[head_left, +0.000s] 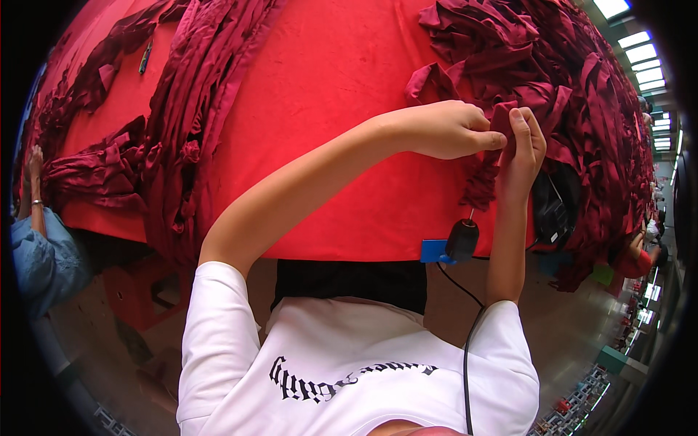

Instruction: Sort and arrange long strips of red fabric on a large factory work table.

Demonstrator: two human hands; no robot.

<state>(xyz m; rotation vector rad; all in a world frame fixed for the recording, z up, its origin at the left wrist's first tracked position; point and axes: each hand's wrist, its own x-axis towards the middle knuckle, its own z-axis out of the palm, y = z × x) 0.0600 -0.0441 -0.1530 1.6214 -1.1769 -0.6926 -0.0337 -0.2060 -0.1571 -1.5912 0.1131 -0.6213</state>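
Over the right part of a red-covered table (327,167), my left hand (454,131) and my right hand (525,142) meet at one dark red fabric strip (502,120). The left fingers pinch its near side, and the right thumb and fingers press it from the other side. Just below, a bunched dark red fabric length (478,187) sits around a thin metal rod, mostly hidden by the cloth. The rod rises from a black handle (463,240) at the table's front edge, with a blue piece (434,250) beside it. My right forearm passes close by on its right.
Dark red fabric strips lie heaped (538,58) at the far right and in a long bundle (196,94) on the left. A black object (556,203) stands right of my forearm. A cable (469,349) hangs before my shirt. Another person's sleeve (47,254) shows at left.
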